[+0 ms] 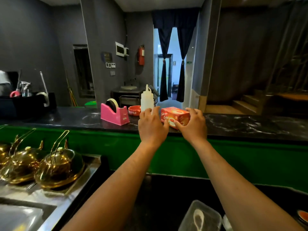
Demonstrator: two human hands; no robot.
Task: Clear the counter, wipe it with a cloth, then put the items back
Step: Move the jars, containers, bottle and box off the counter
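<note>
Observation, head view: the dark marbled stone counter (250, 125) carries four items in a loose cluster near its middle: a pink plastic tape dispenser with a roll of tape (114, 114), a round red ashtray with white lettering (134, 110) just beside it, a translucent white squeeze bottle with a pointed nozzle (147, 99) standing upright behind the hands, and an orange-red cardboard tea box (175, 117) lying near the front edge. The left hand (152, 126) has its fingers loosely curved, reaching toward the base of the squeeze bottle and the left end of the tea box; whether it grips either one I cannot tell, since the back of the hand hides the contact. The right hand (194, 125) is spread, fingers curved over the right end and top of the tea box, thumb at the front face; it appears to touch the box (a firm hold is not confirmed). Judgement on progress: all four items sit on the counter and no cloth is visible, yet the frame cannot say whether the surface is wiped, so either clearing is at its start or the items are back in place. If the former, removal, wiping and putting back all remain
</note>
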